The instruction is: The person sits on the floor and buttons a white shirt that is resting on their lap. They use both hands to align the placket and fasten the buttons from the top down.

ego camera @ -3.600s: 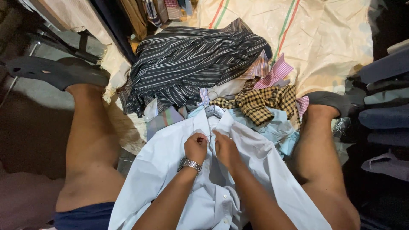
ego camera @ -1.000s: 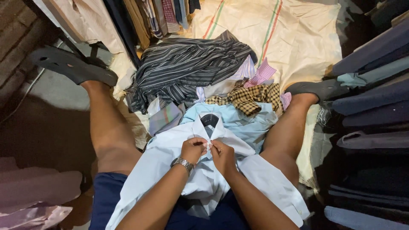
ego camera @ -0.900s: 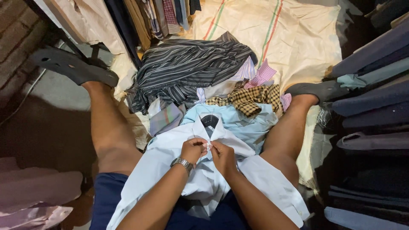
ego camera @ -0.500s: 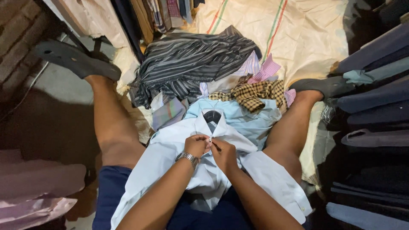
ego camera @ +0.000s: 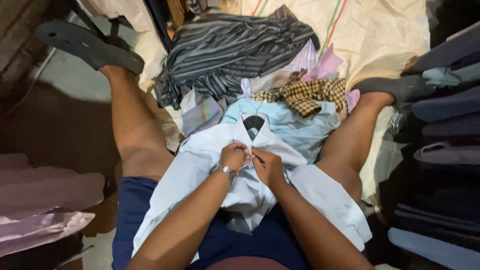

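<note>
A pale blue shirt [ego camera: 200, 170] lies spread over my lap between my outstretched legs, collar pointing away from me. My left hand [ego camera: 234, 156], with a metal watch on the wrist, and my right hand [ego camera: 267, 166] meet at the shirt's front opening just below the collar [ego camera: 252, 131]. Both pinch the front edges of the fabric together there. Whether a button sits between the fingertips I cannot tell.
Beyond the shirt a heap of clothes lies on a cream sheet [ego camera: 380, 35]: a dark striped garment [ego camera: 230, 50], a brown checked shirt [ego camera: 310, 95], a light blue shirt [ego camera: 295, 125]. Folded dark garments [ego camera: 445, 120] are stacked at right. Pink cloth [ego camera: 40, 200] is at left.
The view has shifted slightly. Both hands stay together at the shirt front just below the collar, fingers working the same spot.
</note>
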